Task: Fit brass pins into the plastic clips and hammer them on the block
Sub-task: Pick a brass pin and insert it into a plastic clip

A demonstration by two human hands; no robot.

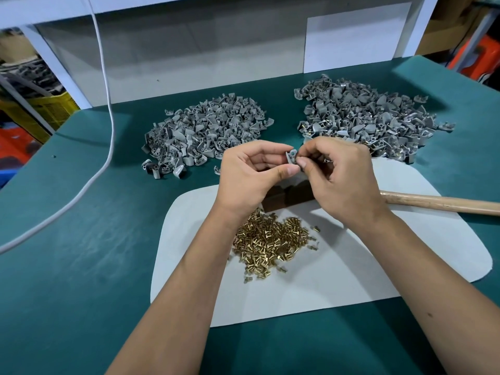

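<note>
Grey plastic clip (290, 156) being pinched by left hand (251, 174); right hand (338, 171) fingers (302, 164) pinching something tiny, likely a pin, against it. Next: seating, then hammering on block (289, 197) below.

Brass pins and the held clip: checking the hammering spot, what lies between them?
The dark block, partly hidden by the hands, in the head view.

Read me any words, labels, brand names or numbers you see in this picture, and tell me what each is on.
None can be read.
The white panel at the back is blank.
The white mat, the hammer handle, the grey clips and the brass pins show no print.
</note>
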